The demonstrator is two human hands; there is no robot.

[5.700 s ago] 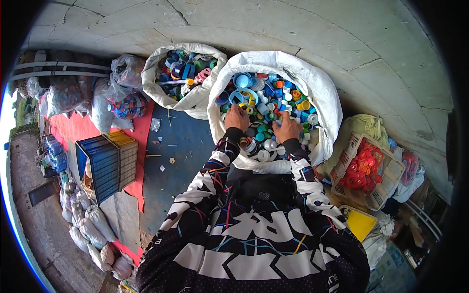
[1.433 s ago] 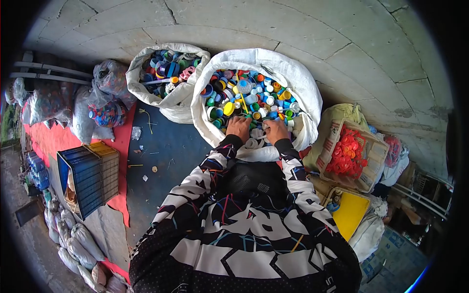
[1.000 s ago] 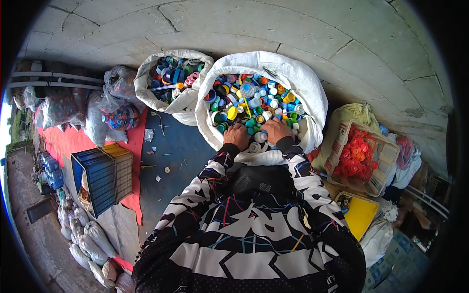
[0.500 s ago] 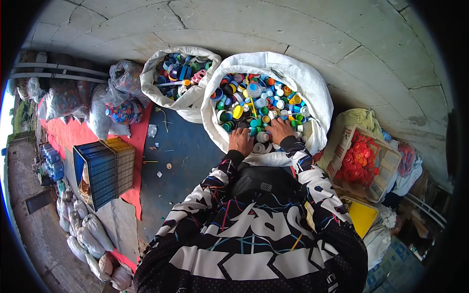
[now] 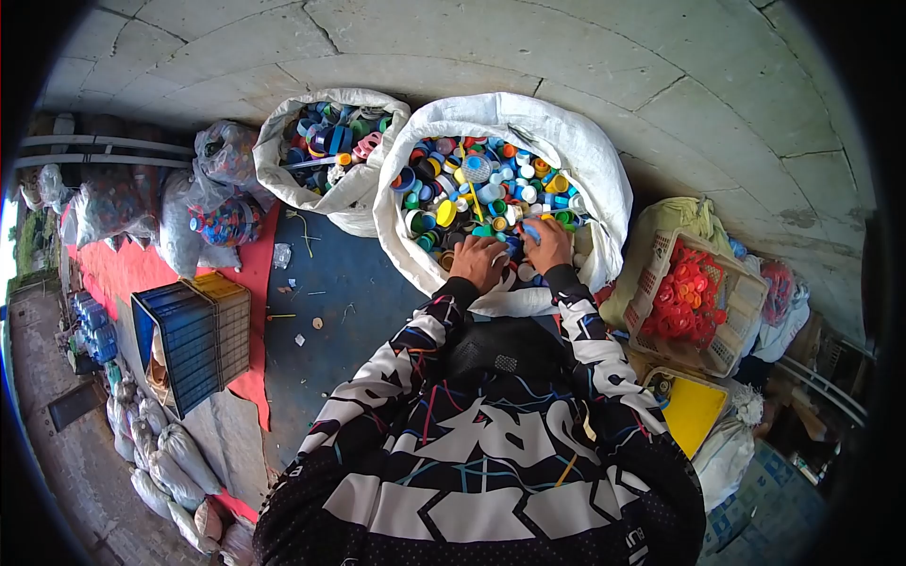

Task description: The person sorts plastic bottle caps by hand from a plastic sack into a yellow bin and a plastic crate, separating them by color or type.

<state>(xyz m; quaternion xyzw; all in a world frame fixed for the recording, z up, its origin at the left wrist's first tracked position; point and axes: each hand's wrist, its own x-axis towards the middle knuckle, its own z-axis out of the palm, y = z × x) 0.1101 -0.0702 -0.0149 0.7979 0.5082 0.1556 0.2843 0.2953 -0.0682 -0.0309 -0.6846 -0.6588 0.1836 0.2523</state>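
1. Since the previous frame, I see the left hand [image 5: 478, 261] shifted right across the white sack [image 5: 606, 193], nearer the right hand [image 5: 547, 243], which now has a blue cap [image 5: 531, 229] at its fingertips.
2. The right hand is narrow, its fingers seemingly pinching that cap. The left is palm down with bent fingers on the mixed plastic caps [image 5: 446, 215]; I can't tell whether it grips anything.
3. The caps fill the sack's open mouth, and both hands work just inside its near rim. A yellow stick [image 5: 464, 170] lies across the pile beyond them.
4. A smaller sack [image 5: 271, 175] of caps stands at left, and a crate [image 5: 746, 307] with red plastic pieces [image 5: 681, 294] at right.
5. I'd judge shallow, light finger strokes best, pinching single pieces by the edge and keeping wrists clear of the soft rim.
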